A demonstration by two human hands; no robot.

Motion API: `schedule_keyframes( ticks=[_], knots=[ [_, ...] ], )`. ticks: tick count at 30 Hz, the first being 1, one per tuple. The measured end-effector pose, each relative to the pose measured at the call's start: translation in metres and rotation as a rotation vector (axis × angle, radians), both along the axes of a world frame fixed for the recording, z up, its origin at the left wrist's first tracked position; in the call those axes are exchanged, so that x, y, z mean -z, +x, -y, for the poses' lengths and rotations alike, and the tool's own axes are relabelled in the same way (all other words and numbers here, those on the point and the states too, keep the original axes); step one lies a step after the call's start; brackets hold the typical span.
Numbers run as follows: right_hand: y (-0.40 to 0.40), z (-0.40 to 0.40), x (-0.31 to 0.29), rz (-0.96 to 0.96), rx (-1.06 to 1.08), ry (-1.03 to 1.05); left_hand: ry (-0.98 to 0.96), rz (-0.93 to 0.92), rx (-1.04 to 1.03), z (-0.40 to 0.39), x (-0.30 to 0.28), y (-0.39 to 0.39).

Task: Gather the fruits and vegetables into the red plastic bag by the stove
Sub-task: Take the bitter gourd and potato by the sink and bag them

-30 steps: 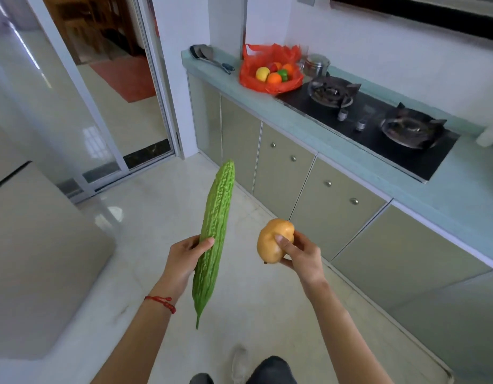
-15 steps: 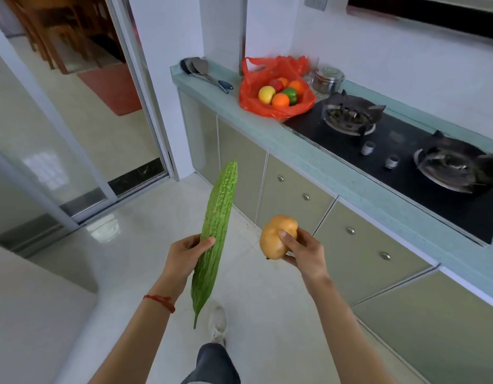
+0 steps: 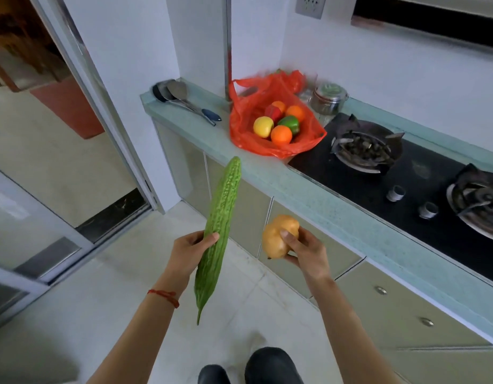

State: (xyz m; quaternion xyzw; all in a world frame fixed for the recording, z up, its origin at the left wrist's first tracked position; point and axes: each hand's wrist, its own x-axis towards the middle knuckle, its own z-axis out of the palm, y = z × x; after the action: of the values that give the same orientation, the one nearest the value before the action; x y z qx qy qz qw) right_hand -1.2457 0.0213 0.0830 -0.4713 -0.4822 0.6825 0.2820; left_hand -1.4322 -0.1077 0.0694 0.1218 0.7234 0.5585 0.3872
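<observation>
**A:** Head view, looking down. What is being carried?

**B:** The left hand [image 3: 188, 252] has its grip wrapped around the lower half of a long, bumpy green bitter gourd [image 3: 219, 231], held nearly upright with its pointed tail down. The right hand [image 3: 303, 249] has its grip clasped on a yellow-brown potato [image 3: 278, 235], thumb pressed on its front. Both are held in the air above the floor, in front of the cabinet doors [image 3: 406, 314].

**A:** And the bag?

**B:** The red plastic bag [image 3: 248, 134] sits open on the pale green surface [image 3: 336, 209], further ahead, touching the left edge of the black gas stove [image 3: 406, 195]. Inside it lie a yellow fruit [image 3: 263, 126], two oranges [image 3: 281, 134], a green pepper [image 3: 289, 124] and a red piece I cannot identify.

**A:** Anything else nearby?

**B:** Two metal spatulas [image 3: 181, 97] lie on the surface left of the bag. A lidded glass jar [image 3: 327, 99] stands behind it, by the wall. A red string bracelet [image 3: 163, 296] circles the left wrist.
</observation>
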Motion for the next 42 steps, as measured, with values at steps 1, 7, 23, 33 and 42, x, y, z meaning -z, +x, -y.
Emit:
schedule_keyframes(
  ticks=[1, 7, 23, 33, 42],
  knots=[
    [-0.01, -0.012, 0.002, 0.004, 0.0, -0.004, 0.0, 0.003, 0.004, -0.014, 0.001, -0.01],
    [-0.068, -0.098, 0.008, 0.045, 0.03, 0.048, 0.017, -0.019, 0.014, -0.105, 0.002, -0.069],
    [-0.188, -0.3, 0.0, 0.038, 0.1, 0.044, -0.027, -0.018, 0.129, -0.335, -0.01, -0.208],
    [-0.241, -0.358, 0.01, 0.082, 0.352, 0.034, -0.099, -0.124, 0.425, -0.473, 0.02, -0.284],
    [-0.262, -0.374, 0.016, 0.149, 0.462, 0.024, -0.206, -0.139, 0.516, -0.529, 0.044, -0.309]
  ],
)
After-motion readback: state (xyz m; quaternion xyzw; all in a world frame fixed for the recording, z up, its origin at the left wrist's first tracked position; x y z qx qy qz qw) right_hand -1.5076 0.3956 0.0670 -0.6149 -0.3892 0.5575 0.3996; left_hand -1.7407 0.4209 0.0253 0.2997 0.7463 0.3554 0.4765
